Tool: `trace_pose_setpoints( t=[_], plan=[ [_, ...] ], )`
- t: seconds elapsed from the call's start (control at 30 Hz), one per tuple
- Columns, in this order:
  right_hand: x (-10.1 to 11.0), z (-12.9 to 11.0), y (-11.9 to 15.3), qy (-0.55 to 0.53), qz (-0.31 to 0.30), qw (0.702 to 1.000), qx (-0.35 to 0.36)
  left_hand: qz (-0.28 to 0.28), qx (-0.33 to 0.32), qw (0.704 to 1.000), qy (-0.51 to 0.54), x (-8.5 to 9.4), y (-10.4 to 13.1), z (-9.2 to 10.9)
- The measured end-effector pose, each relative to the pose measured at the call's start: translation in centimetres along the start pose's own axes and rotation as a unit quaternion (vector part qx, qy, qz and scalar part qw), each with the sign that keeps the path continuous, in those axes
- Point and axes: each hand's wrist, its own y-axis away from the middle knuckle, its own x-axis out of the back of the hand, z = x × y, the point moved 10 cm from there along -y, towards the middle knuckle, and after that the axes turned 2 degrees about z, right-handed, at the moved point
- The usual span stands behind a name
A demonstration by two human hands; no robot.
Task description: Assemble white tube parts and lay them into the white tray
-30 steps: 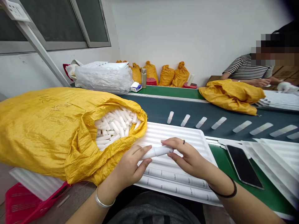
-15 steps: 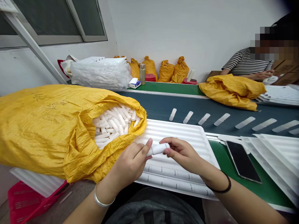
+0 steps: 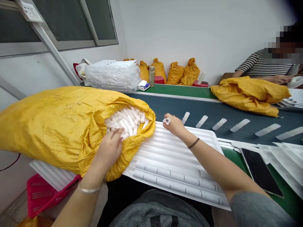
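My left hand reaches to the mouth of a yellow woven sack, its fingers stretched out over the white tubes inside. Nothing shows in its grasp. My right hand is closed around a small white tube, whose hollow end faces me, at the far edge of the white ribbed tray. Printed white tubes lie end to end in the tray's near grooves.
Several white tubes stand spaced along the dark conveyor belt. A phone and stacked white trays lie at right. Across the belt, a person in a striped shirt works behind a yellow sack. A pink crate stands lower left.
My hands have parted. The right carried the tube forward to the tray's far edge by the belt; the left let go of it and moved left to the sack's mouth. The view shifted slightly left.
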Motion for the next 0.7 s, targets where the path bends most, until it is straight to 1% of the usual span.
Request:
trace_pose_setpoints(
  t=[0.07,0.1,0.13,0.2,0.27,0.3,0.37,0.43,0.47,0.53,0.57,0.63,0.67,0.7],
  plan=[
    [-0.5,2.6,-2.9,0.007,-0.016,0.998,-0.064,-0.066,0.063,0.991,-0.098,-1.1,-1.6,-4.6],
    [-1.0,3.8,-3.8,0.008,-0.033,0.995,-0.090,-0.076,0.075,0.988,-0.115,-1.4,-2.4,-6.2],
    [-1.6,4.7,-4.5,0.009,-0.053,0.993,-0.109,-0.089,0.078,0.985,-0.127,-1.8,-3.1,-7.3],
    [-2.7,5.9,-5.0,0.012,-0.085,0.987,-0.134,-0.112,0.065,0.983,-0.130,-3.0,-4.0,-8.2],
    [-3.1,6.6,-4.9,0.016,-0.099,0.984,-0.146,-0.140,0.045,0.981,-0.123,-4.4,-4.5,-8.2],
    [-2.9,6.8,-4.7,0.019,-0.097,0.984,-0.150,-0.153,0.036,0.981,-0.117,-5.0,-4.5,-8.1],
    [-1.5,7.1,-3.8,0.027,-0.079,0.985,-0.149,-0.180,0.020,0.979,-0.098,-6.1,-4.6,-7.8],
    [0.6,7.2,-2.0,0.036,-0.048,0.989,-0.137,-0.216,0.000,0.974,-0.066,-6.9,-4.4,-7.2],
    [1.7,7.2,-0.6,0.041,-0.037,0.991,-0.125,-0.240,-0.012,0.970,-0.044,-7.2,-4.1,-6.7],
    [3.3,7.4,3.3,0.048,-0.036,0.994,-0.093,-0.287,-0.037,0.957,0.007,-7.6,-3.2,-5.3],
    [3.6,7.7,5.7,0.049,-0.049,0.995,-0.074,-0.302,-0.046,0.952,0.029,-7.5,-2.7,-4.6],
    [3.1,9.0,11.0,0.051,-0.088,0.994,-0.050,-0.299,-0.049,0.952,0.053,-6.7,-1.8,-3.1],
    [2.4,10.0,13.6,0.051,-0.109,0.992,-0.042,-0.274,-0.044,0.959,0.059,-5.9,-1.6,-2.5],
    [1.8,10.9,15.8,0.053,-0.113,0.992,-0.033,-0.229,-0.037,0.970,0.070,-4.7,-1.5,-1.8]
  ],
)
